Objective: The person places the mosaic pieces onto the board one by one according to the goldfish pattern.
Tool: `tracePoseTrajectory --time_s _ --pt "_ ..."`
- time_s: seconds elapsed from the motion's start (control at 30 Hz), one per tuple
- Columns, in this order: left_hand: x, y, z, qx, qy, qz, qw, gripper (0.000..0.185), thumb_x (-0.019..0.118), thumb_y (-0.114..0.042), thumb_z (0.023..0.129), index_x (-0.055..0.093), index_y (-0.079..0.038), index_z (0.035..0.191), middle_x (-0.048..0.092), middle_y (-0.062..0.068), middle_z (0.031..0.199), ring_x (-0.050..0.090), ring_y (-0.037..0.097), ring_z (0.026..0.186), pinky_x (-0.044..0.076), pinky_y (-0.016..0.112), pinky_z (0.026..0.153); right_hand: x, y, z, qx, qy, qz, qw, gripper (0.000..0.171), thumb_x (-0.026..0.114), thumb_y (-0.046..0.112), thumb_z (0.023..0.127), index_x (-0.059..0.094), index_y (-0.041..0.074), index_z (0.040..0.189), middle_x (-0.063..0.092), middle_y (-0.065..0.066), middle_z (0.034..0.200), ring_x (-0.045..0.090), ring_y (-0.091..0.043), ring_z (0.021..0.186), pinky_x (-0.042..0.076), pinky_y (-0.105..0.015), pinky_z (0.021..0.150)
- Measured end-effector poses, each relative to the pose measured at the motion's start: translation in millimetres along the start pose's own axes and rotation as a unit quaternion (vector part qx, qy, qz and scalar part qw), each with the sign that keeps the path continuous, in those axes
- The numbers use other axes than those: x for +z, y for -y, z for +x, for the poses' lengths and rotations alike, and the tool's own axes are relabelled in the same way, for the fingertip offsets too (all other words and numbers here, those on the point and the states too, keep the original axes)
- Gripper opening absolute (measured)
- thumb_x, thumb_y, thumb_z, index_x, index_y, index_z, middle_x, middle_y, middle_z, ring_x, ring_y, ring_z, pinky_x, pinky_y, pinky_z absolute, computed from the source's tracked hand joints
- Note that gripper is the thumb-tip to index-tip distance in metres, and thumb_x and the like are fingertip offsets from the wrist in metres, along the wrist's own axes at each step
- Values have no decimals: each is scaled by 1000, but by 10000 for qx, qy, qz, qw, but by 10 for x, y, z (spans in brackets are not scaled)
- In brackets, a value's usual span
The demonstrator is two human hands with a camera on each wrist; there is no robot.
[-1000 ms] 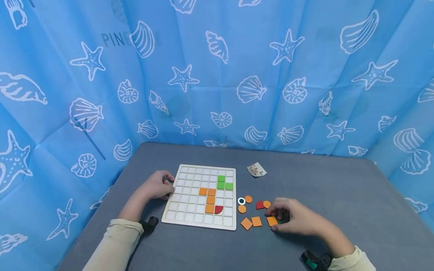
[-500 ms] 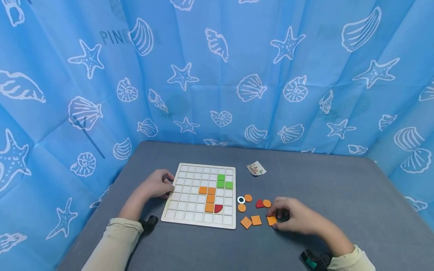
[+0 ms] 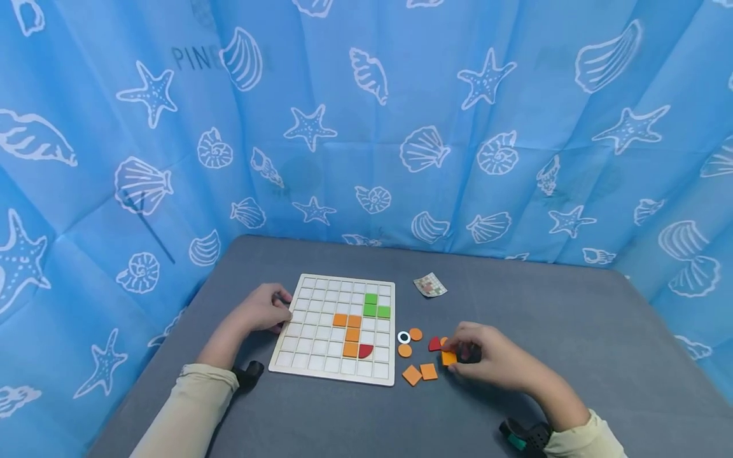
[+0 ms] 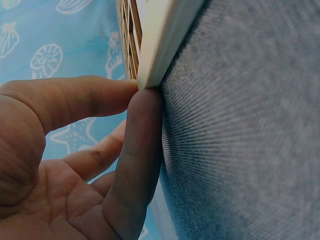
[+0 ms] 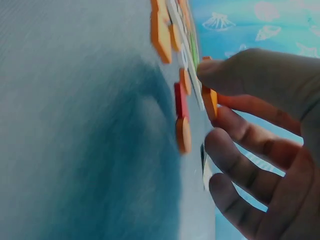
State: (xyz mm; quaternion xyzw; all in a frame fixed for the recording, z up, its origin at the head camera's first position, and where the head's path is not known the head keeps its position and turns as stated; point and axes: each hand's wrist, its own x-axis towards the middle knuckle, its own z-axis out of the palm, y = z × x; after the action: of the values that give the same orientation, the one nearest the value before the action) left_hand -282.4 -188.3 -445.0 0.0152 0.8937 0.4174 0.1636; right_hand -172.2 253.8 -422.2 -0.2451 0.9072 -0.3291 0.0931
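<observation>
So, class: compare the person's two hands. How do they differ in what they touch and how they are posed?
The left hand holds the white grid board by its left edge with thumb and finger; the right hand pinches a loose orange square tile. The left hand is beside the board; the right hand is among scattered pieces. Both are low over the grey table.

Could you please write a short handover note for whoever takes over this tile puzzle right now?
Left hand holds the left edge of the grid board, steadying it.
Right hand pinches an orange square tile, lifted off the grey table.
Done: four orange, three green tiles and one red piece in the board.
Left: two orange squares, two visible orange discs, a white ring, a red piece lie loose.
</observation>
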Motion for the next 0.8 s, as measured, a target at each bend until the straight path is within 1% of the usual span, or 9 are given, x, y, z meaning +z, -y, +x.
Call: tracePoseTrajectory --time_s 0.2,0.4,0.63,0.8 --pt "-8 -10 -9 -35 0 23 10000 36 64 -4 82 57 -1 117 59 14 89 62 23 69 58 36 60 66 188 198 -155 -208 -218 9994 23 78 25 83 72 20 105 61 7 90 58 -15 78 50 -25 63" --pt "12 -4 -23 -71 -22 -9 10000 36 65 -4 82 57 -1 117 58 13 86 61 23 70 58 36 60 211 420 483 -285 -114 -198 9993 23 76 26 85 72 20 107 61 9 91 60 -18 79 51 -23 63" --pt "24 12 -15 -28 -73 -42 10000 36 66 -4 81 57 -1 116 58 13 86 61 22 71 59 36 60 423 652 876 -546 -87 -479 9973 21 75 26 85 72 21 106 65 9 98 61 -14 79 50 -21 63" --pt "22 7 -4 -51 -81 -8 10000 37 66 -4 81 58 -1 117 58 13 87 61 22 71 59 36 60 553 792 1119 -585 -31 -465 9972 23 75 30 86 72 20 107 67 9 102 61 -12 81 50 -21 65"
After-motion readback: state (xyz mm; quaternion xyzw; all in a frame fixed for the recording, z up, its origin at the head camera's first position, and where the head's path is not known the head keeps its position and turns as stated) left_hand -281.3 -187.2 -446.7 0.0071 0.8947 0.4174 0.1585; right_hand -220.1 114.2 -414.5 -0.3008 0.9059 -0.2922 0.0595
